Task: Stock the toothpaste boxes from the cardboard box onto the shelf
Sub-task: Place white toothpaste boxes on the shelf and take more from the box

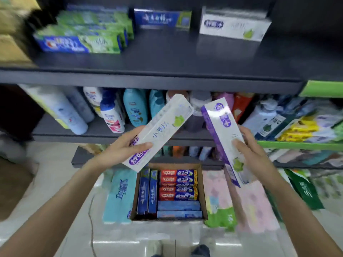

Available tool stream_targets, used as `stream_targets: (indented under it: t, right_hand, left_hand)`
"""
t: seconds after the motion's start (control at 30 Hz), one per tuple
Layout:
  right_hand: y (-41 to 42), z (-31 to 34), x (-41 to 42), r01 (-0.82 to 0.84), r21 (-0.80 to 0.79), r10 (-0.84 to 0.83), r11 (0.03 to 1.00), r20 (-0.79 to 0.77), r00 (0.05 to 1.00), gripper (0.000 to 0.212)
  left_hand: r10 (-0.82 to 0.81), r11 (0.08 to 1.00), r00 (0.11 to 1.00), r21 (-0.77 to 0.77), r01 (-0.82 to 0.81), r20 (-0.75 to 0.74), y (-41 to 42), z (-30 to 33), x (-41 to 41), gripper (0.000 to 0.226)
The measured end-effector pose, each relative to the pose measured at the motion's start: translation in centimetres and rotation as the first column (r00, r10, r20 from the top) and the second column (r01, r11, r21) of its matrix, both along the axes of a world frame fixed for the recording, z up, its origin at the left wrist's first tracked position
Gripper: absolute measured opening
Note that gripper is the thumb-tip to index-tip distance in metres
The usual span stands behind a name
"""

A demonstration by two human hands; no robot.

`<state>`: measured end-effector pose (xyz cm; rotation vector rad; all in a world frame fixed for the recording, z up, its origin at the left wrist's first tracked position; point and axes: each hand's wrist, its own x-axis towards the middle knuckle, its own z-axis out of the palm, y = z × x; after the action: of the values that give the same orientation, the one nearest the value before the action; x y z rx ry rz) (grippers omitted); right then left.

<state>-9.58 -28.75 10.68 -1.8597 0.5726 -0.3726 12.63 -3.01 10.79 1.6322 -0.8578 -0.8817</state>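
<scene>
Above the carton [202, 191], left hand [118, 147] grips one white box [159, 130]; right hand [250, 151] grips another [222, 138], both tilted below the shelf [148, 78].

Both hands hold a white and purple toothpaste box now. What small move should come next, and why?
Probably lift the left hand and its box up to the top shelf, beside the matching white boxes. Bare shelf shows in front of those.

Both toothpaste cartons [159, 130] look like glossy printed card, the cardboard box [202, 190] is plain matt brown, and the shelf [148, 78] is matt dark grey.
</scene>
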Motion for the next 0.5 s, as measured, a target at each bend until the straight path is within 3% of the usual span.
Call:
stream_targets:
  t: [0.07, 0.13, 0.23, 0.3, 0.4, 0.5]
  right_hand:
    - [-1.2, 3.9, 0.5, -0.050, -0.131, 0.061, 0.990, 0.083, 0.995, 0.036]
    - [-3.1, 7.3, 1.3, -0.045, -0.342, 0.087, 0.939, 0.109, 0.990, 0.040]
    - [-6.7, 11.5, 4.0, 0.032, -0.706, 0.047, 0.708, 0.092, 0.995, 0.046]
    - [-9.2, 13.6, 6.6, 0.098, -0.805, -0.034, 0.586, 0.097, 0.995, 0.045]
    - [-13.2, 15.1, 11.2, 0.048, -0.879, -0.084, 0.474, 0.009, 0.996, 0.049]
    - [-16.5, 15.0, 15.9, -0.093, -0.870, -0.045, 0.483, -0.131, 0.990, 0.045]
  left_hand:
    - [0.048, 0.998, 0.978, -0.037, -0.041, 0.202, -1.0, 2.9, 1.3, 0.054]
    - [0.113, 0.994, 0.886, -0.066, -0.093, 0.450, -2.2, 5.7, 2.6, 0.047]
    - [0.203, 0.975, 0.587, -0.103, -0.200, 0.784, -4.3, 9.0, 4.1, 0.051]
    - [0.287, 0.949, 0.457, -0.186, -0.253, 0.842, -5.8, 10.9, 5.1, 0.062]
    - [0.361, 0.916, 0.409, -0.237, -0.323, 0.838, -7.7, 12.5, 7.0, 0.070]
    - [0.328, 0.916, 0.356, -0.203, -0.345, 0.875, -9.1, 12.8, 7.8, 0.071]
